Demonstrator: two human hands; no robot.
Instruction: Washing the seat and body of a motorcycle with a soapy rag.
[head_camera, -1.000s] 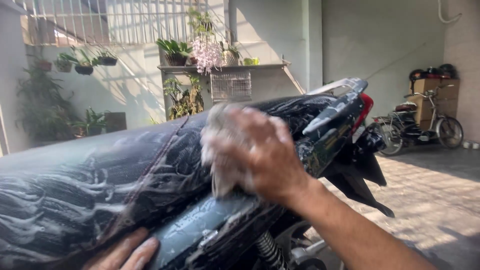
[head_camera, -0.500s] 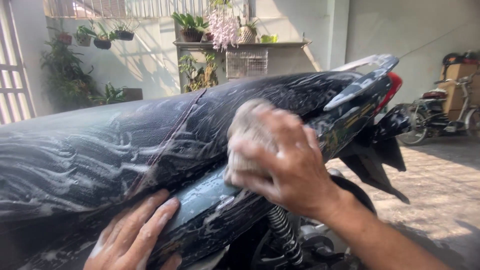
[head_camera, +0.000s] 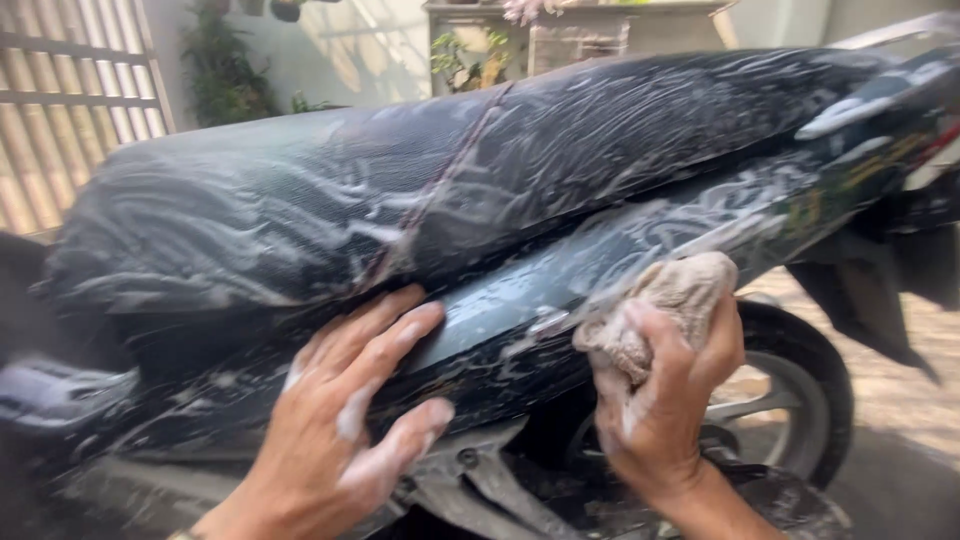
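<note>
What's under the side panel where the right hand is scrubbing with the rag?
Below the soapy side panel the rear wheel and some frame parts show. The right hand and rag cover part of the wheel.

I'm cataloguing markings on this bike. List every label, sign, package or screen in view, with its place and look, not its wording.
Decal: on the side panel of the scooter under the rear of the seat, right of the right hand holding the cloth; yellowish-green marks on dark bodywork, blurred and half under suds.
No packages, signs or screens show.
</note>
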